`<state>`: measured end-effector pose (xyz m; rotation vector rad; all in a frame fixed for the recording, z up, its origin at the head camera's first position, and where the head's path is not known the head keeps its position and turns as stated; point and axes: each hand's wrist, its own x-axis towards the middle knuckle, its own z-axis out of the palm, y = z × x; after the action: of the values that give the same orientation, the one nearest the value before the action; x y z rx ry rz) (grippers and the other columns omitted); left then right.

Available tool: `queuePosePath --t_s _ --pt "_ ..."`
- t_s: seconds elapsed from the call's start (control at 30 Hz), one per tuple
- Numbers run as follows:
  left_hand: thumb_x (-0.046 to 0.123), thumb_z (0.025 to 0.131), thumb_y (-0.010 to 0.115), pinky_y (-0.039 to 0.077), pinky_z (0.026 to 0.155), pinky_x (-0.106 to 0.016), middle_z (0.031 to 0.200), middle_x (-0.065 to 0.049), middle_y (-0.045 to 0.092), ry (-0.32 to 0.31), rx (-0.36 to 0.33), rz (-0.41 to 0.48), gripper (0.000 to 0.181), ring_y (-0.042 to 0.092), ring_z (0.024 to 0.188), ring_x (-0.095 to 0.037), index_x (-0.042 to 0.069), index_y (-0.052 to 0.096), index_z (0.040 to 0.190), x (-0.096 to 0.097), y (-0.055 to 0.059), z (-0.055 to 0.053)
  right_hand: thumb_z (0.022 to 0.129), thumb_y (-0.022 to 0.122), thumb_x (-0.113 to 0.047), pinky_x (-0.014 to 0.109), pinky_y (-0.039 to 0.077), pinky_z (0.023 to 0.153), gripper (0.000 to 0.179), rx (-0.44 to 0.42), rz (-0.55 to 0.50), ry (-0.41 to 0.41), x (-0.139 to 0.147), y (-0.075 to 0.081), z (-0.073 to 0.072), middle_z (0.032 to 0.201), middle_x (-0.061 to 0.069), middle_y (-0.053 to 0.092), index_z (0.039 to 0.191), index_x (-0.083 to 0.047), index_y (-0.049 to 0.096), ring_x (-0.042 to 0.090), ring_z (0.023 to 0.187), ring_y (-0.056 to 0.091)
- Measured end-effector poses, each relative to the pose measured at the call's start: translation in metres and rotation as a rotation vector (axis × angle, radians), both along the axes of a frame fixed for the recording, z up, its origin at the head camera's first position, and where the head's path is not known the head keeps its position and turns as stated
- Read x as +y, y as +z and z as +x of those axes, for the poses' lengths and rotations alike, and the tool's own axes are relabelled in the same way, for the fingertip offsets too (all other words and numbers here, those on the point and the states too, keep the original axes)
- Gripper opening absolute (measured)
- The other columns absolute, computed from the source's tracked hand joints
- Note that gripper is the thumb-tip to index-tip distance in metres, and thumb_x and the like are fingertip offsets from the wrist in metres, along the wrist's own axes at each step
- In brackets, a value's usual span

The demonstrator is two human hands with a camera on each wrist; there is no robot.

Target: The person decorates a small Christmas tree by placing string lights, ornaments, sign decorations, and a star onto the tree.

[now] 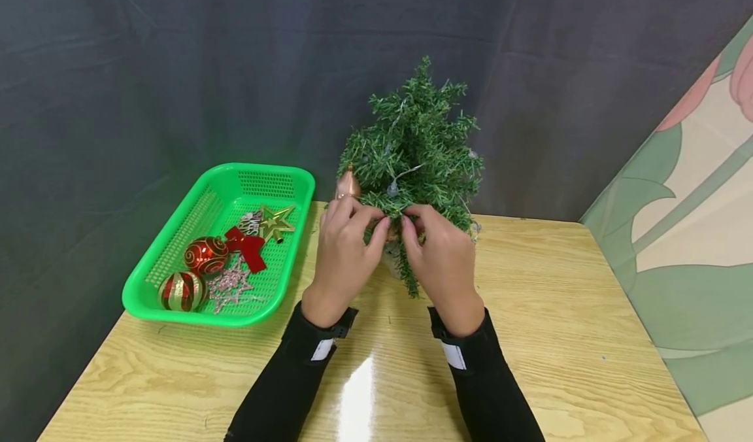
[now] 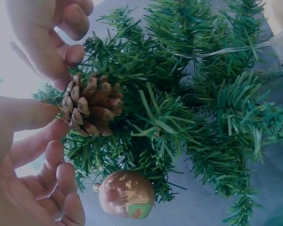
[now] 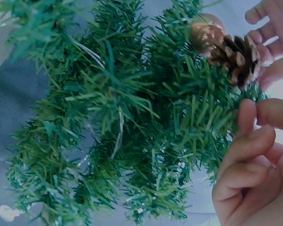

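A small artificial Christmas tree [image 1: 420, 135] stands at the back of the table, both hands at its front branches. My left hand [image 1: 347, 252] pinches a brown pine cone [image 2: 92, 106] at its end between thumb and forefinger, where a thin gold wire [image 2: 52, 107] shows. My right hand [image 1: 441, 252] has its thumb and forefinger together at a branch tip beside the cone; the exact contact is partly hidden. A shiny rose-gold bauble [image 2: 126, 194] hangs on the tree close to the left hand.
To the left, a green plastic basket [image 1: 132, 288] holds two red-and-gold balls [image 1: 206, 255], a red bow [image 1: 250, 249], a gold star [image 1: 275, 221] and a pink glitter star [image 1: 231, 284]. A string light bulb [image 1: 393, 188] hangs on the tree. Dark cloth [image 1: 235, 69] backs the table.
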<state>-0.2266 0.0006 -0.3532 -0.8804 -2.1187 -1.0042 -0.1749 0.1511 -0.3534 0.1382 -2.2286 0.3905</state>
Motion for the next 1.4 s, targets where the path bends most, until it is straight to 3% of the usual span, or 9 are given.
queuePosePath --t_s 0.33,0.5,0.63,0.73,0.9,1.03,1.17,1.27,1.4 --pt "0.012 0.095 0.076 0.047 0.081 -0.044 0.091 -0.010 0.061 -0.027 0.003 -0.009 0.007 0.058 0.084 -0.028 0.005 0.075 0.093 -0.008 0.003 0.004 0.101 0.066 -0.013 0.026 0.029 0.045 0.013 -0.020 -0.002 0.029 0.003 0.009 0.015 0.076 0.008 0.070 0.106 -0.003 0.072 0.011 0.047 0.042" --pt "0.012 0.095 0.075 0.046 0.077 -0.040 0.090 -0.008 0.059 -0.075 0.021 -0.056 0.005 0.055 0.081 -0.025 0.007 0.075 0.094 -0.012 0.009 0.010 0.100 0.067 -0.011 0.026 0.031 0.046 0.011 0.004 -0.019 0.062 0.004 0.015 0.020 0.074 0.007 0.069 0.104 -0.003 0.073 0.011 0.048 0.043" --pt "0.014 0.097 0.073 0.047 0.078 -0.037 0.093 -0.006 0.060 -0.097 0.032 -0.148 0.006 0.057 0.085 -0.023 0.008 0.074 0.096 -0.021 0.014 0.018 0.101 0.065 -0.010 0.026 0.033 0.047 0.011 0.005 -0.015 0.112 0.000 0.017 0.021 0.076 0.007 0.069 0.105 -0.003 0.072 0.010 0.050 0.044" --pt "0.016 0.098 0.073 0.048 0.078 -0.040 0.099 -0.008 0.062 -0.072 0.038 -0.250 0.009 0.060 0.091 -0.025 0.008 0.074 0.099 -0.035 0.016 0.020 0.101 0.065 -0.009 0.025 0.036 0.048 0.011 0.001 0.002 0.163 -0.006 0.018 0.021 0.079 0.005 0.070 0.107 -0.004 0.073 0.010 0.052 0.046" --pt "0.020 0.097 0.073 0.050 0.075 -0.045 0.104 -0.014 0.065 0.014 -0.001 -0.449 0.018 0.062 0.094 -0.032 0.003 0.074 0.105 -0.073 0.025 0.009 0.099 0.065 -0.009 0.024 0.041 0.049 0.013 0.008 0.039 0.235 -0.017 0.015 0.019 0.080 0.004 0.071 0.109 -0.003 0.073 0.009 0.053 0.050" --pt "0.020 0.094 0.075 0.051 0.063 -0.047 0.094 -0.018 0.063 0.105 -0.143 -0.693 0.021 0.061 0.080 -0.035 0.000 0.069 0.099 -0.120 0.033 -0.006 0.099 0.064 -0.010 0.023 0.041 0.049 0.013 0.006 0.071 0.245 -0.024 0.013 0.020 0.082 0.004 0.071 0.108 -0.004 0.073 0.009 0.054 0.052" --pt "0.018 0.095 0.071 0.049 0.056 -0.047 0.085 -0.018 0.059 0.157 -0.404 -0.920 0.026 0.059 0.070 -0.033 -0.005 0.065 0.105 -0.168 0.034 -0.028 0.100 0.063 -0.011 0.022 0.038 0.046 0.013 -0.019 0.102 0.243 -0.027 0.011 0.021 0.082 0.002 0.071 0.107 -0.006 0.073 0.007 0.052 0.050" --pt "0.018 0.099 0.064 0.047 0.055 -0.041 0.076 -0.012 0.058 0.146 -0.600 -0.989 0.024 0.059 0.063 -0.027 -0.005 0.064 0.106 -0.196 0.030 -0.044 0.100 0.063 -0.011 0.021 0.035 0.046 0.012 -0.054 0.122 0.260 -0.032 0.007 0.018 0.080 0.000 0.069 0.106 -0.008 0.073 0.005 0.052 0.048" --pt "0.014 0.101 0.060 0.043 0.058 -0.034 0.064 -0.004 0.055 0.087 -0.801 -1.058 0.018 0.052 0.053 -0.019 0.005 0.060 0.086 -0.220 0.020 -0.058 0.099 0.062 -0.009 0.020 0.030 0.045 0.011 -0.083 0.162 0.310 -0.045 -0.006 0.010 0.080 -0.001 0.069 0.104 -0.009 0.072 0.005 0.050 0.046"
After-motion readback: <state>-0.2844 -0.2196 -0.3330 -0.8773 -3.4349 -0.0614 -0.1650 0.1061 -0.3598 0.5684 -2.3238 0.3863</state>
